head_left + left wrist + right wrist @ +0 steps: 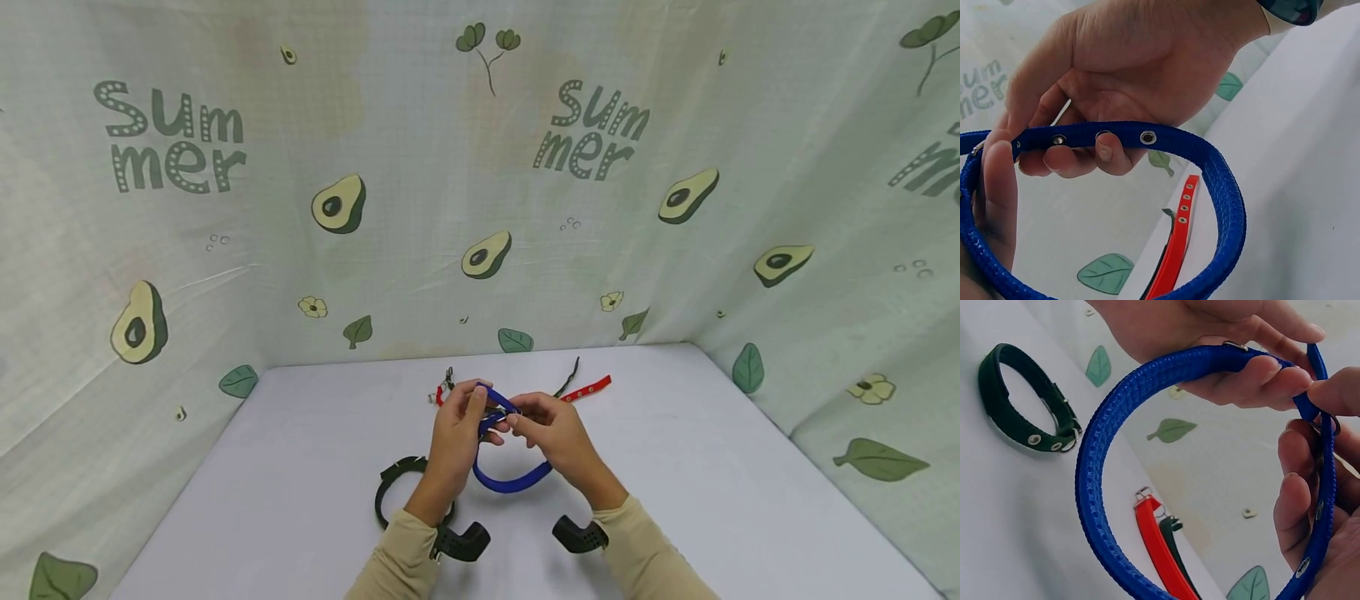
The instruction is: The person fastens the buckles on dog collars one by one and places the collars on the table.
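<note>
Blue collar in both hands, not yet buckled.
From the head view, we held the blue collar (pixel 512 482) above the table (pixel 712 467), left hand (pixel 456 433) and right hand (pixel 552 432) pinching its strap ends; at the left wrist, eyelets showed unthreaded; at the right wrist, fingers (pixel 1254 372) curled round the loop, the green collar (pixel 1025 403) lying buckled beside it.

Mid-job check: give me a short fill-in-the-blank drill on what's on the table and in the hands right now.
1. Both hands, left hand and right hand, hold the ____ collar.
2. The collar lying fastened in a loop beside the left forearm is dark ____.
3. The red collar lies flat and ____, not looped.
4. The backdrop is printed with the word "Summer" and halved ____.

Missing words: blue; green; unfastened; avocados
</note>
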The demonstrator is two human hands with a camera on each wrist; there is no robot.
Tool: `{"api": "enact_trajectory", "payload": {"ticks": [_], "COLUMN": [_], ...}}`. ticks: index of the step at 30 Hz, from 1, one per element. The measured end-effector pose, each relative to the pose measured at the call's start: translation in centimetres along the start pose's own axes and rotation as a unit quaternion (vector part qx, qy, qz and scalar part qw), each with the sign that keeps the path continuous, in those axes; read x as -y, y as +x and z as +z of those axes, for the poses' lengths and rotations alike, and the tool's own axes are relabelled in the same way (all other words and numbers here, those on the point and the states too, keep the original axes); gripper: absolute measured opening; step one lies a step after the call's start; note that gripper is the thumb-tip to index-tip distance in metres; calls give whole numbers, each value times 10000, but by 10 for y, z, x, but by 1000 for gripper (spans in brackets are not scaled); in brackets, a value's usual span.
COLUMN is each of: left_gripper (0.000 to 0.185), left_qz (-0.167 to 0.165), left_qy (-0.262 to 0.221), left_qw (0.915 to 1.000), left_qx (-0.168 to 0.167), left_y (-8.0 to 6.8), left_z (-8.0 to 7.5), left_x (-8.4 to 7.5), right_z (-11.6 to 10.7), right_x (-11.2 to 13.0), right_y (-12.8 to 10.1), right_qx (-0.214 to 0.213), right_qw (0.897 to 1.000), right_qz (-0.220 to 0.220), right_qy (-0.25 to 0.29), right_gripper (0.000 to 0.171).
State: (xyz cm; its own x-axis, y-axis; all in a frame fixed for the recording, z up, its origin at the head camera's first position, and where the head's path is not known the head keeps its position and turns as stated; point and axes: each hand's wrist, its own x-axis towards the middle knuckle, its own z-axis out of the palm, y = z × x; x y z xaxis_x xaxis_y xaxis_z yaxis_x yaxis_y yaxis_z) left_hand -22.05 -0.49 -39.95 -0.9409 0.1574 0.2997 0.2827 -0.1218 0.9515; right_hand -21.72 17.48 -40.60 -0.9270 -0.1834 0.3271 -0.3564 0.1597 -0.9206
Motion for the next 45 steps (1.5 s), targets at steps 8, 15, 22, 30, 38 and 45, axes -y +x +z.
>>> {"api": "enact_trajectory", "payload": {"ticks": [8, 15, 22, 30, 38, 45], "left_gripper": [44, 43, 41, 39, 41, 35], "left_qz": [65, 156, 172, -96, -140, 77], "left_qy": [200, 233, 376, 913, 1386, 1913], "left_qw": [9997, 9995, 9990, 9943, 9895, 9811], "left_qx": [-133, -159, -186, 546, 379, 287], "left_y": [-1, -2, 0, 2, 2, -2], "left_z": [1, 3, 4, 6, 7, 8], "left_x": [0, 4, 7, 11, 15, 12], "right_z": [-2, -8, -11, -8, 2, 5], "right_x": [-1, -5, -9, -11, -8, -5], "right_y": [1, 0, 1, 0, 2, 1], "right_qx": [117, 410, 557, 15, -955, -1260], "right_qw": [9999, 9989, 9982, 10000, 9912, 9887], "right_qz": [80, 138, 37, -57, 245, -194], "right_qy": [-83, -205, -203, -60, 879, 782], "right_gripper": [25, 22, 19, 18, 23, 19]}}
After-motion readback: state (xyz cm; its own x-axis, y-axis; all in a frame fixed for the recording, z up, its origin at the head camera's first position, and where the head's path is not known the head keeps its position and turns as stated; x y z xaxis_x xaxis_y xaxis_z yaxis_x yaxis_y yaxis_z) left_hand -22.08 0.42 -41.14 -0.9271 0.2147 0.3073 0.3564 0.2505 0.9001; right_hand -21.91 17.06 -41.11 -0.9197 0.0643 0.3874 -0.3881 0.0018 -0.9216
